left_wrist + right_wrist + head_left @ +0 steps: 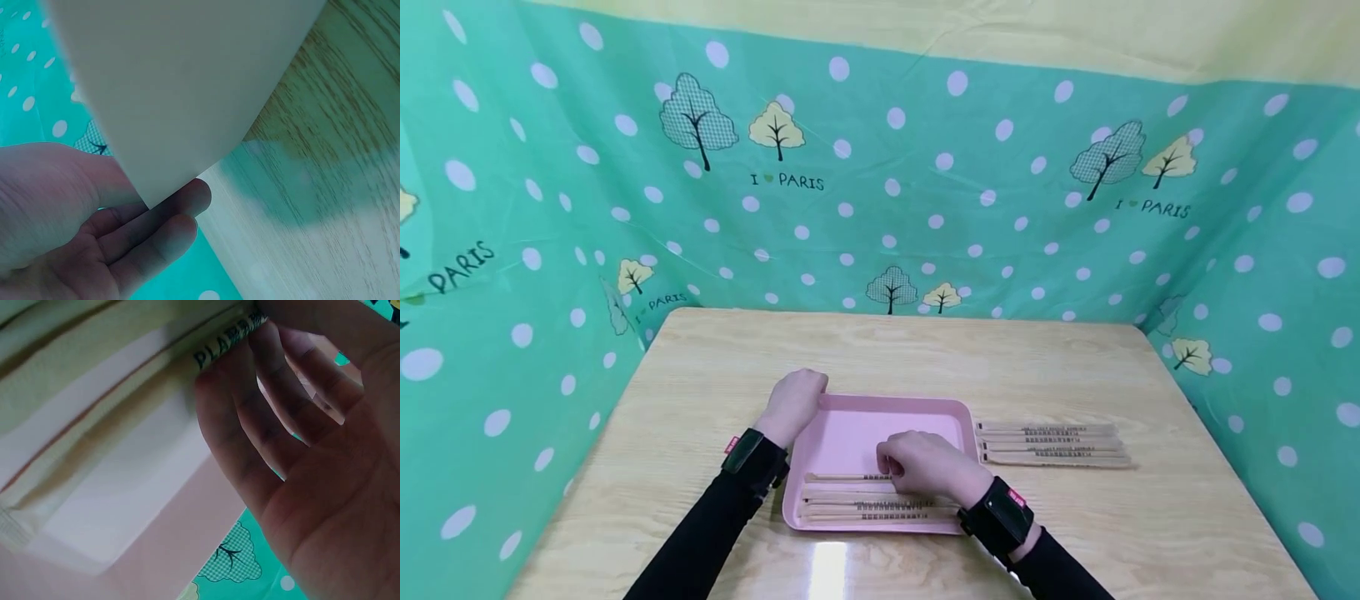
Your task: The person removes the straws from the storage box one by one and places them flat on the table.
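Note:
A pink tray [872, 429] lies on the table, and my left hand [793, 404] grips its far left corner. In the left wrist view the fingers [169, 234] curl against the outside of the tray wall [169, 94], with the thumb mostly hidden. Over the near half of the tray, my right hand [928, 462] pinches a paper-wrapped straw [106, 444] with printed letters, which points left across the tray. Several more wrapped straws [872, 510] lie side by side along the tray's near edge, partly covered by the right hand.
To the right of the tray, several wrapped straws [1052, 446] lie in a row on the wooden table [1037, 358]. A green dotted curtain [850, 208] encloses the table at the back and sides.

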A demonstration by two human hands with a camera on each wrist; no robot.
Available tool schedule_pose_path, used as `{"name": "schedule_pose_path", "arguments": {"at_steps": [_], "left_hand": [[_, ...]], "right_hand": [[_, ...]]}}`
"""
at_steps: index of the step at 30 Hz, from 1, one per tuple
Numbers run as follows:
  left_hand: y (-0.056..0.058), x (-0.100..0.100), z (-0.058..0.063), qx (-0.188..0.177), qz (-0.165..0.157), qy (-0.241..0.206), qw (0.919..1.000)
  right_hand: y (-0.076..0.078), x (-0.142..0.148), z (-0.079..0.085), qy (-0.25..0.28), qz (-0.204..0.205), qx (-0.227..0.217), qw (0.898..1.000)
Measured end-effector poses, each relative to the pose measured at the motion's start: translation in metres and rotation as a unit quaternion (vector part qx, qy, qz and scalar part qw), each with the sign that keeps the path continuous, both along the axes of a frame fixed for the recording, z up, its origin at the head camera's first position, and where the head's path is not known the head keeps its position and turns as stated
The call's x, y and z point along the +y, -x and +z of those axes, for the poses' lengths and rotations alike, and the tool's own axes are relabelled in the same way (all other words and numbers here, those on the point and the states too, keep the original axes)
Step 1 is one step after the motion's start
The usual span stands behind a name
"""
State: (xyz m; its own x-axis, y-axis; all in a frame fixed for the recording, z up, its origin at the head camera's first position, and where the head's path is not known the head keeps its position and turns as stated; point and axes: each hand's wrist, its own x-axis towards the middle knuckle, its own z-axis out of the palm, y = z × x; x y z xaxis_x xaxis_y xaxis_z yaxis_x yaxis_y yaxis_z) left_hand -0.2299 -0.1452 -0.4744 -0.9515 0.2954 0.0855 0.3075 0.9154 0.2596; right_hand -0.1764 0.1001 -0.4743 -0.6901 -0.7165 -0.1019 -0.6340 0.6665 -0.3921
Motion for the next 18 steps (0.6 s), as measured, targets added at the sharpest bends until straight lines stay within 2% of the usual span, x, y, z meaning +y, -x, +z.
{"name": "schedule_pose_path", "arguments": {"at_steps": [8,14,18], "left_hand": [[-0.0012,0.0006,-0.0024,0.015,-0.003,-0.006,0.9999],[-0.0033,0.0002,-0.0024,0.009,-0.003,-0.008,0.9999],[-0.0029,-0.0002,-0.0021,0.017,-0.006,-0.006,0.9998]], "right_hand": [[-0.0013,-0.0008,0.0017,-0.004,-0.003,0.022,1.0],[-0.0009,-0.0031,-0.0035,-0.017,0.021,0.053,0.998],[0.001,-0.004,-0.0074,-0.019,0.026,0.076,0.997]]}}
